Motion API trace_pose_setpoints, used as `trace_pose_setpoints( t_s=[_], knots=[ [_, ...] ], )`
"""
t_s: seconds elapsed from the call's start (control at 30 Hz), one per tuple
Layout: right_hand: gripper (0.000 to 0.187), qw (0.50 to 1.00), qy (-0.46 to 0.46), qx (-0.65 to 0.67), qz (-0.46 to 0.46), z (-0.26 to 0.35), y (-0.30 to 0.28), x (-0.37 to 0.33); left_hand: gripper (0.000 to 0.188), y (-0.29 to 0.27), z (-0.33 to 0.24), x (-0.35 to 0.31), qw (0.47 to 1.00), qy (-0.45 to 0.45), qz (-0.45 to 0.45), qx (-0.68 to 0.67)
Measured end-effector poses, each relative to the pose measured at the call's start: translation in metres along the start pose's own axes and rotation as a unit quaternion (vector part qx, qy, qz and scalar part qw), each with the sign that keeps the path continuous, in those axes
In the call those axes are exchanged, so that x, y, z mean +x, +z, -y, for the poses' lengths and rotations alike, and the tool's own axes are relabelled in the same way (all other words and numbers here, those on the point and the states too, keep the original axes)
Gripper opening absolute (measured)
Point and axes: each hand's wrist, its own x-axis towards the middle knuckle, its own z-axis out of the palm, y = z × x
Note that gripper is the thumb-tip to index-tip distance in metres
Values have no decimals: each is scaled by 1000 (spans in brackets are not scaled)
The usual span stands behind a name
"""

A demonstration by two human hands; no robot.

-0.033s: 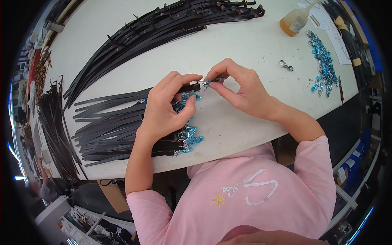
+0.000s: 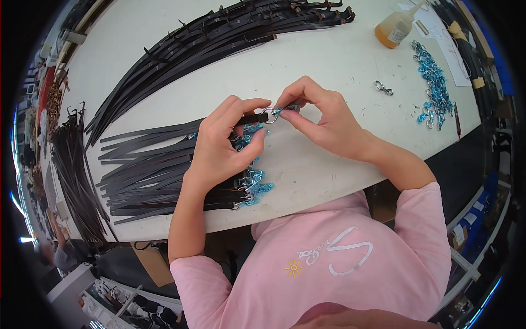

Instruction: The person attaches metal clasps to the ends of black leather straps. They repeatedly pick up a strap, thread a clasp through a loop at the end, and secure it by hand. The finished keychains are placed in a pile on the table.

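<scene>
A black strap [image 2: 253, 119] lies under my left hand [image 2: 222, 142]. Its end carries a silver metal ring [image 2: 271, 116]. My left index finger stretches along the strap's far side while the thumb stands apart, nearer me; curled fingers seem to grip the strap, though the palm covers part of it. Close to the ring, my right hand [image 2: 320, 118] pinches a small metal snap hook [image 2: 296, 106] with blue film on it, mostly hidden by the fingers. Below my left hand, several black straps [image 2: 148, 186] lie side by side, their ends fitted with blue-wrapped metal hooks [image 2: 256, 183].
Long black straps [image 2: 203, 41] lie across the table's far side, and another bundle [image 2: 76, 170] hangs over the left edge. At right are a pile of blue-wrapped hooks [image 2: 434, 82], one loose hook [image 2: 384, 88], a bottle of amber liquid [image 2: 395, 30] and a thin pointed tool [image 2: 457, 119].
</scene>
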Motion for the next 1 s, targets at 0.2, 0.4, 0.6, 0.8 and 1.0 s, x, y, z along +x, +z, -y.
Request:
trace_pose_setpoints(
  t_s=[0.2,0.4,0.6,0.8,1.0],
  knots=[
    [21,992,79,93,29,4,-2,3,32,1,11,-1,999,-28,4,-42],
    [29,974,127,175,67,3,-3,3,33,4,21,-3,994,-40,-21,-95],
    [23,891,229,196,340,4,-29,12,32,4,23,-4,985,-51,-56,-152],
    [31,935,201,215,195,-7,-41,12,34,3,18,-5,988,-41,-48,-138],
    [24,950,189,200,146,-4,-20,7,34,8,6,-5,998,-36,-4,-54]
  ],
)
